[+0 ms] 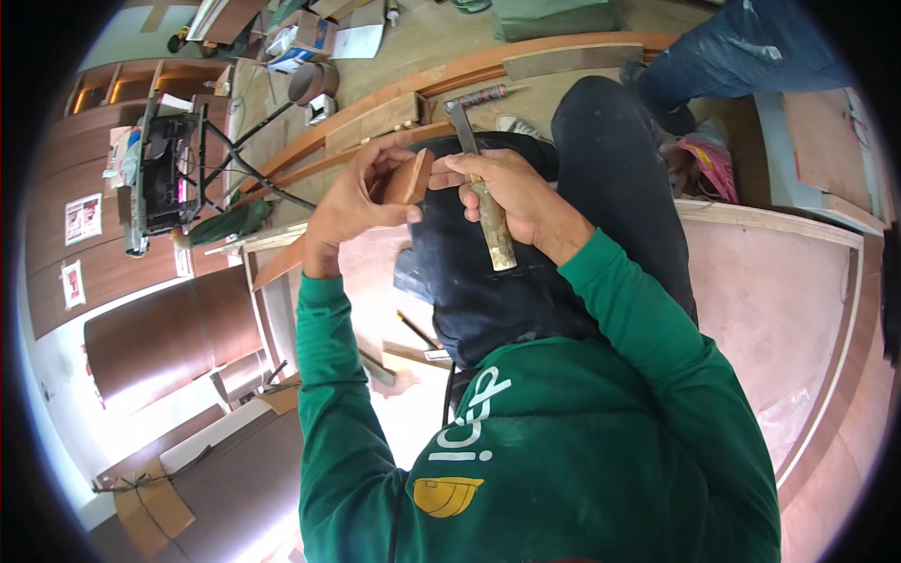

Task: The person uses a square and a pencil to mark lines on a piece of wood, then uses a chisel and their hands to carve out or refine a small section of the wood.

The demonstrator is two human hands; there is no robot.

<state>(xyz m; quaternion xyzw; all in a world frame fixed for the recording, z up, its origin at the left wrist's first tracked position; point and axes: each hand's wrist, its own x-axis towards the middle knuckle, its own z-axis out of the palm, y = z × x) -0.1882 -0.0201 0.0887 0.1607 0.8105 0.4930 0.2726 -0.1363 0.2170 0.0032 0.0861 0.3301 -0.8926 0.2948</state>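
A small reddish-brown wooden block [409, 178] sits in my left hand [349, 208], fingers and thumb curled round its sides above my lap. My right hand [527, 195] is closed round a chisel [492, 225] with a worn, pale wooden handle. The chisel's flat metal blade points up and away from me, to the right of the block. My right fingertips come close to the block's right side; whether they touch it I cannot tell. Beneath both hands are my dark trousers [507, 291].
Long wooden strips [375, 108] lie on the floor ahead. A tube [481, 97] rests near the blade. Another person's jeans-clad leg [760, 47] stands at the upper right, near a pink bag [704, 164]. On the left are a black folding stand [221, 155] and a brown panel [174, 333].
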